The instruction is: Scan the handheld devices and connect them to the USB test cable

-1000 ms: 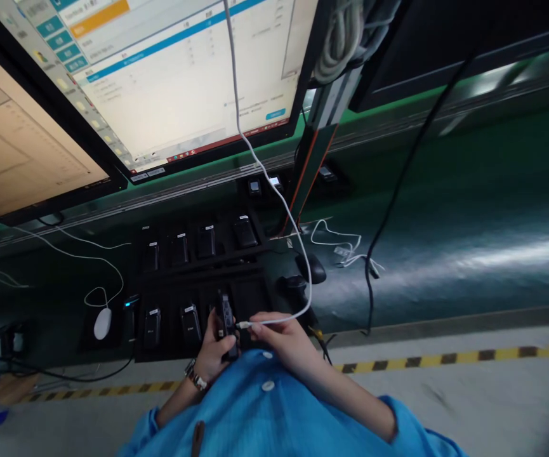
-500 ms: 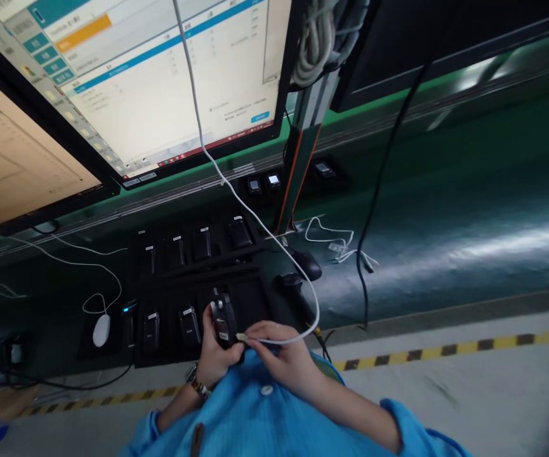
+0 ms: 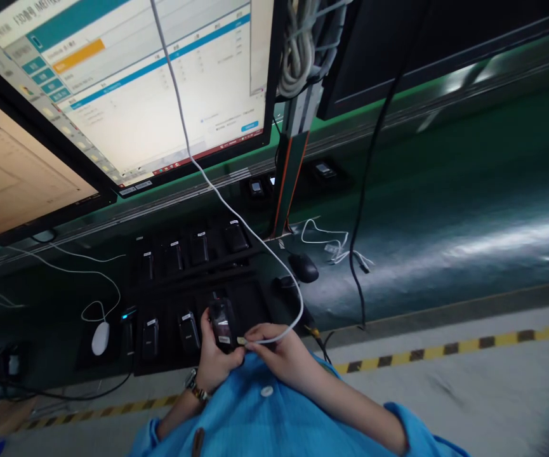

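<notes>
The handheld device (image 3: 223,322) is gripped in our left fingers (image 3: 206,325), our right fingers (image 3: 256,332) pinching the cable plug (image 3: 241,341), which we should keep straight.

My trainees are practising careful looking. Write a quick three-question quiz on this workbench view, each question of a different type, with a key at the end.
1. Multiple choice: The left hand holds a black handheld device. What does the right hand hold?
a) a screwdriver
b) a white cable
c) a pen

2. True or false: The black mouse is nearer the right hand than the white mouse is.

3. Fill in the blank: The striped floor tape is black and ____.

Key: 1. b; 2. true; 3. yellow
</notes>
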Tool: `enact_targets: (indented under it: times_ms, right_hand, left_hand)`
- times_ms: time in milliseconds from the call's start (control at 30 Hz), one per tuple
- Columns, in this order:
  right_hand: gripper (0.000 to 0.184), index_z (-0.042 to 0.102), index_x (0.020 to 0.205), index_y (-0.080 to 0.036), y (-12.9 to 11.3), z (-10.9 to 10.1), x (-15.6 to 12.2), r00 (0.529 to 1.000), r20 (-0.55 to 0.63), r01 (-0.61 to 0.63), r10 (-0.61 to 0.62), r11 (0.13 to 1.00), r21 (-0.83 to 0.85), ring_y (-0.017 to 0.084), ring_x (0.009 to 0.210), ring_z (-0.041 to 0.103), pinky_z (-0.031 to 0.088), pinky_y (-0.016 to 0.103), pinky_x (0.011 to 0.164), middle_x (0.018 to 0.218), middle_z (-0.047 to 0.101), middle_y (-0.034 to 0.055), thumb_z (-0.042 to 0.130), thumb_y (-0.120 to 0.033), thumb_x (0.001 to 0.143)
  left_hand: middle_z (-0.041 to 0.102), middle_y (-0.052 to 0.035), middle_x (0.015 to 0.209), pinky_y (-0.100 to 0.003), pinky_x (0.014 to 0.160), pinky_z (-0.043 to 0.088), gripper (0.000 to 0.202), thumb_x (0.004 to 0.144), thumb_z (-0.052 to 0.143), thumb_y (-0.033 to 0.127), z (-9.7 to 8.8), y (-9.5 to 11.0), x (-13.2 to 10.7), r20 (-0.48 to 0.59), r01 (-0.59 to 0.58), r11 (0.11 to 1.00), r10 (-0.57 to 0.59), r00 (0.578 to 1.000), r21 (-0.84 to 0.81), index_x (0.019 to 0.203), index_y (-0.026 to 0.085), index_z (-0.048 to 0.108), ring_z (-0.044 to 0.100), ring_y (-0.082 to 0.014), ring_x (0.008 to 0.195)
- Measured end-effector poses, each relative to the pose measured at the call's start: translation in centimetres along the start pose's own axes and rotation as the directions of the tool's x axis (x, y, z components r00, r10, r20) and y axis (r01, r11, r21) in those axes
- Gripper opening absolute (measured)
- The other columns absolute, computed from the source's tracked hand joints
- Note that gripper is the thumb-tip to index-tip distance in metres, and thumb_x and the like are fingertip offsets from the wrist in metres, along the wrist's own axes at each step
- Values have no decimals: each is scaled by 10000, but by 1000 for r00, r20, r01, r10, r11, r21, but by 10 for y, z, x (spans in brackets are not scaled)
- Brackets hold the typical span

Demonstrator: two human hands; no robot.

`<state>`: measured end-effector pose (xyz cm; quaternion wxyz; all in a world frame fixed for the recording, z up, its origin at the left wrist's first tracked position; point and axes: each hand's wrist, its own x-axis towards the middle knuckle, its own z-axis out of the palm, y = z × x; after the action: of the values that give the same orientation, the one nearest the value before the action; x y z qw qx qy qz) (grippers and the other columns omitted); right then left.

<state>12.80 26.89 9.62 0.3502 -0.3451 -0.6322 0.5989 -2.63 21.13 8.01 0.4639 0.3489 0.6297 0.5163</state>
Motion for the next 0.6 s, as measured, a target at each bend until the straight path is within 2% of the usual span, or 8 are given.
enact_targets:
  times_ms: [167,300,400,500,600]
  right_hand:
    - [183,697,670,-186,-1,1,-1,996,-38,83,-83,996,-12,176,701,674,547,283,650,742,716,78,628,-296,799]
    - [196,688,653,-187,1,1,0,997,-45,58,-59,998,-17,173,702,658,529,285,656,758,706,76,603,-285,799]
    - [171,695,654,-190,24,0,9,981,-142,-119,130,989,84,191,723,652,524,310,705,750,706,62,670,-347,716]
    - [237,689,722,-181,65,-4,25,900,-284,-292,332,940,175,203,721,646,526,325,698,720,699,52,667,-413,677]
    - [299,660,868,-161,106,-10,40,831,-344,-392,437,899,195,196,692,648,522,311,626,752,708,67,589,-406,712]
  left_hand:
    - [522,-111,1289,-367,999,436,913,563,725,219,4,5,-2,-36,-61,992,65,997,113,1340,233,245,556,-233,1149]
    - [525,-111,1267,-359,968,459,929,567,726,184,7,7,0,-23,-97,980,103,994,174,1350,230,227,576,-221,1099]
    - [547,-115,1246,-358,953,471,915,576,746,207,11,-5,17,-34,-65,985,71,997,157,1342,216,246,599,-214,1058]
    - [528,-146,1320,-385,1017,432,955,594,769,251,20,-32,47,-15,28,998,-27,1000,49,1386,199,237,583,-229,1127]
    - [498,-162,1398,-421,1112,333,994,610,774,233,31,-60,74,33,182,983,-183,983,22,1448,174,243,506,-259,1260]
